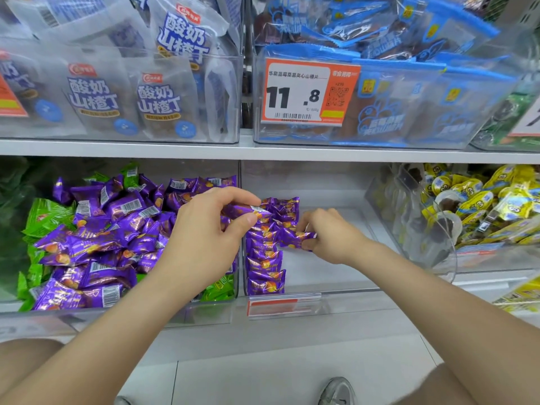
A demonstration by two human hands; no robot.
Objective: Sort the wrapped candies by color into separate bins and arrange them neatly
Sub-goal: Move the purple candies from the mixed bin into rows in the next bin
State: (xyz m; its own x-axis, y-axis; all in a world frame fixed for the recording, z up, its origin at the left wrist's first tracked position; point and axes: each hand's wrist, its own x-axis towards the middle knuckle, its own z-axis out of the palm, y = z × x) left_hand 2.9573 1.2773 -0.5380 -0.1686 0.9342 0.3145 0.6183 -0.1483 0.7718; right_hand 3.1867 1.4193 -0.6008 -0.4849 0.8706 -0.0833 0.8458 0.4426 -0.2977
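Candies [264, 266] look light, crinkly, slippery. Left hand [204, 232] pinches 1 candy [248, 211], right hand [333, 239] pinches another; grip plump middles, not flimsy ends.

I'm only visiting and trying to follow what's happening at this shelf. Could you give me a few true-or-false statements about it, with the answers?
1. The left hand pinches a purple candy. True.
2. The right hand is empty. False: it holds another purple candy.
3. The left bin contains only purple candies. False: green candies are mixed in with them.
4. A row of purple candies runs along the left wall of the middle bin. True.
5. The right bin holds red sweets. False: it holds yellow-wrapped sweets.
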